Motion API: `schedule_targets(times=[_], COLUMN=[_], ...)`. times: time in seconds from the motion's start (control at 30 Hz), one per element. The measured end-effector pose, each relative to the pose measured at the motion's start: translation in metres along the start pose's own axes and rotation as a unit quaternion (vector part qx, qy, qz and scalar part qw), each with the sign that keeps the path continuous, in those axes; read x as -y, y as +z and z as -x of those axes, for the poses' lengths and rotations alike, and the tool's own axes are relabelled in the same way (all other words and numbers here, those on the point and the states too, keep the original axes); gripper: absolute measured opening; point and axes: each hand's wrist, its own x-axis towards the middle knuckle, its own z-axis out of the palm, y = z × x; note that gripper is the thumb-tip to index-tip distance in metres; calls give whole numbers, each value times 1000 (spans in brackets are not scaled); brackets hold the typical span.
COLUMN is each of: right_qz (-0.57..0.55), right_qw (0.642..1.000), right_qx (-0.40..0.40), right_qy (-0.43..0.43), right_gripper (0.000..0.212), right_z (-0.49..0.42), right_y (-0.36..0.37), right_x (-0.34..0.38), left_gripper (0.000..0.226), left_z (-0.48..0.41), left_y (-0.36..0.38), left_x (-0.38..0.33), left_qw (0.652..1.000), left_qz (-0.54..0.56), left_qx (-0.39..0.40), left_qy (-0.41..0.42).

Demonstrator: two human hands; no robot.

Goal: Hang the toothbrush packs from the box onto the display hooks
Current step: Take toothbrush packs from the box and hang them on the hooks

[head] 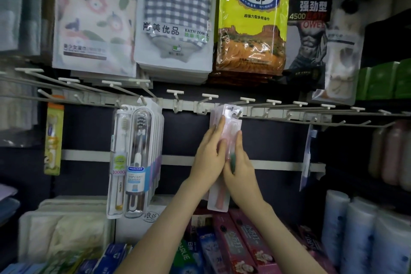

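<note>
A stack of pink toothbrush packs (229, 118) hangs by its top hole on a display hook (239, 113) at the middle of the rail. My left hand (210, 153) lies against the stack's left side with fingers straight. My right hand (240, 162) covers the lower front of the packs, fingers extended along them. The stack's bottom end (219, 203) shows below my wrists. To the left, a thick row of two-brush packs (133, 158) hangs on two hooks. The box is out of view.
Several bare hooks (275, 104) run along the rail (186, 104) on both sides. Towel packs (175, 15) hang above. Toothpaste boxes (224, 244) lie below, tissue rolls (355, 229) stand at the right. A single yellow pack (53, 138) hangs at far left, a blue one (308, 155) at right.
</note>
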Motion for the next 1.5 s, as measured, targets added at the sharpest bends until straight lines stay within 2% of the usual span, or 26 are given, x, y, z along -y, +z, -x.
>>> schedule_targets(times=[0.17,0.27,0.37,0.5,0.6,0.73,0.9,1.03,1.2,1.27,1.5], right_qz=[-3,-28,-3,-41,-73,-80,-79,-124,-151,-141,-98], right_qw=[1000,998,998,995,992,993,994,989,985,984,987], right_qx=[15,25,32,43,60,40,27,36,56,62,50], right_qy=[11,41,45,81,80,72,67,72,68,86,115], right_gripper=[67,62,63,70,58,48,61,47,47,53,59], right_z=[7,15,26,35,38,44,52,55,56,57,68], right_y=[-4,-11,-13,-12,-10,-7,-3,-2,1,1,-14], right_x=[-8,-8,-15,-29,-38,-39,-37,-30,-25,-27,-38], left_gripper=[63,69,73,69,59,45,44,46,39,37,55], left_z=[7,12,23,41,48,53,57,64,66,65,71], left_y=[0,2,9,21,22,15,8,4,-4,-6,8], left_x=[-1,-4,-1,14,18,11,9,9,4,4,-11], left_qw=[1000,999,997,993,991,989,985,979,980,980,980], left_qz=[-8,13,41,41,13,24,55,75,51,42,-15], left_qx=[25,45,48,29,10,-12,7,19,12,5,20], left_qy=[-4,-11,-41,-104,-133,-145,-163,-188,-191,-193,-197])
